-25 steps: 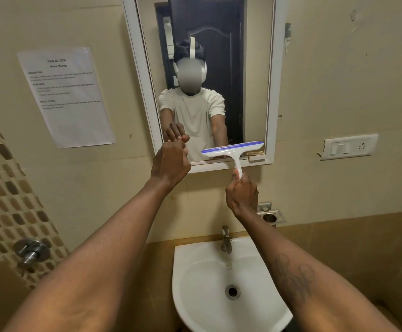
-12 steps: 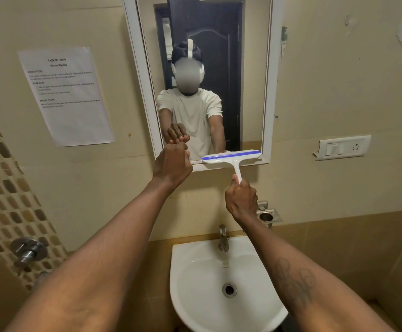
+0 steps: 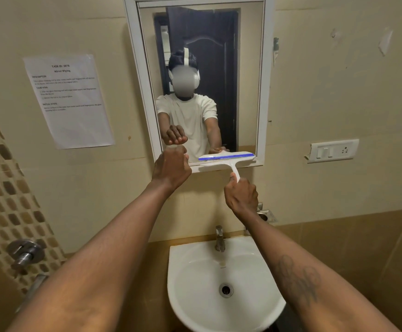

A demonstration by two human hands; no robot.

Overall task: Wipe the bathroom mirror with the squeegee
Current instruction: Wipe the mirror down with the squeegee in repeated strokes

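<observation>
The squeegee [image 3: 226, 159] lies horizontal along the mirror's [image 3: 247, 68] bottom edge, centre frame. The right hand [image 3: 241, 195] grips its handle from just below. The left hand [image 3: 171, 170], curled and seemingly empty, hovers just beside its left end.

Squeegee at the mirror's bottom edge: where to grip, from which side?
Grip the white handle, coming from below: the squeegee blade lies roughly level along the lower edge of the mirror, handle pointing down from its middle. The right hand holds it there.
</observation>
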